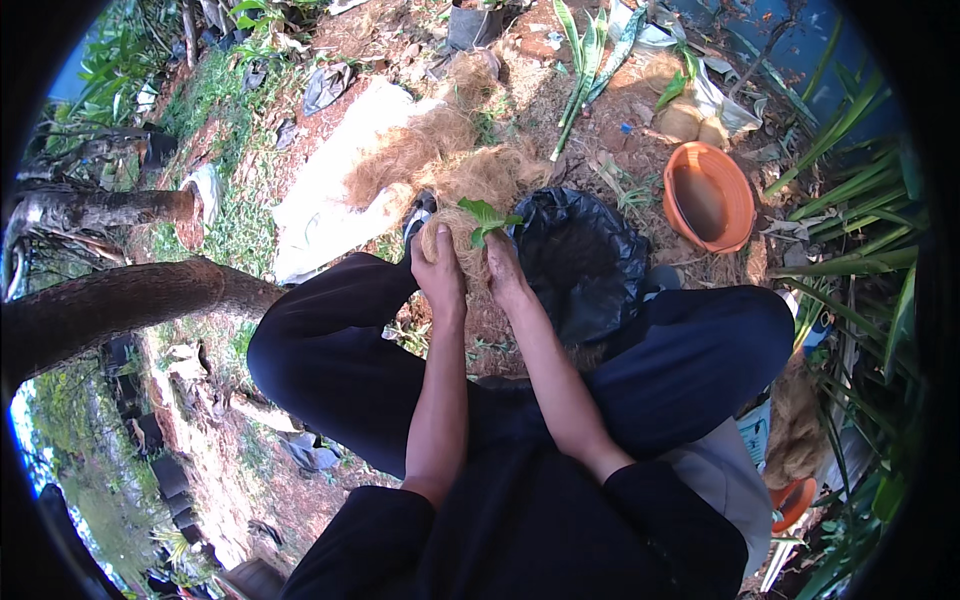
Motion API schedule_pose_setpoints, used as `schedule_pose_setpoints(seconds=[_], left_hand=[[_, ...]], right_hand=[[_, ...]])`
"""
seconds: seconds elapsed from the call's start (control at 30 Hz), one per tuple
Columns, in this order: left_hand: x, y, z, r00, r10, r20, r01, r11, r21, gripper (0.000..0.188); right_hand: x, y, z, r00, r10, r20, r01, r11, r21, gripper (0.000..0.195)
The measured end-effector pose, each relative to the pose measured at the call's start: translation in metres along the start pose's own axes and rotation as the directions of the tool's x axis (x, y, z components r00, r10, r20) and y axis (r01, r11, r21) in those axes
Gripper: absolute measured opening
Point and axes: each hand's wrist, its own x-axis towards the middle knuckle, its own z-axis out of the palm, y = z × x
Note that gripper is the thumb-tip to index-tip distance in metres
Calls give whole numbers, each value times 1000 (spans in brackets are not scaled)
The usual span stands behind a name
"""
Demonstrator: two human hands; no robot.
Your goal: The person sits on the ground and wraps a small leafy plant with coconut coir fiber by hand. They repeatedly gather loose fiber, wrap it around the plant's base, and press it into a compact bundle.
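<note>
Between my knees, my left hand (438, 262) grips a wad of tan coconut fibre (466, 238), its thumb lying on top. My right hand (502, 262) is at the wad's right side, its fingers around the base of a small leafy green cutting (484, 217). The leaves stick up above both hands. The cutting's lower end is hidden by the fibre and fingers. Right beside my right hand is a black plastic bag (581, 247), spread open, with dark contents at its bottom.
Loose coconut fibre (450, 161) lies on a white sheet (330, 202) ahead. An orange plastic pot (709, 196) with murky liquid sits to the right, near cut snake plant leaves (585, 67). A tree trunk (150, 304) reaches in from the left. Long-leaved plants (862, 225) line the right.
</note>
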Motion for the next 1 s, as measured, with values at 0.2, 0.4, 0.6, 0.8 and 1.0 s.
schedule_pose_setpoints(seconds=[0.2, 0.4, 0.6, 0.8, 1.0], left_hand=[[-7, 6, 13, 992, 73, 106, -73, 997, -9, 37], [13, -6, -7, 989, 77, 124, -89, 992, 91, 49], [2, 15, 9, 915, 140, 377, -234, 948, 216, 29], [2, 10, 2, 922, 254, 293, -342, 888, 306, 18], [7, 1, 7, 890, 319, 326, -402, 887, 227, 32]], right_hand=[[0, -7, -9, 994, -107, 5, 106, 976, -192, 54], [5, 7, -14, 991, 122, -50, -116, 987, 108, 54], [27, 23, -49, 999, 16, -43, -17, 999, -34, 49], [-5, -9, -10, 996, 18, -89, -30, 990, -136, 66], [2, -12, -17, 997, 75, -10, -75, 984, -159, 66]])
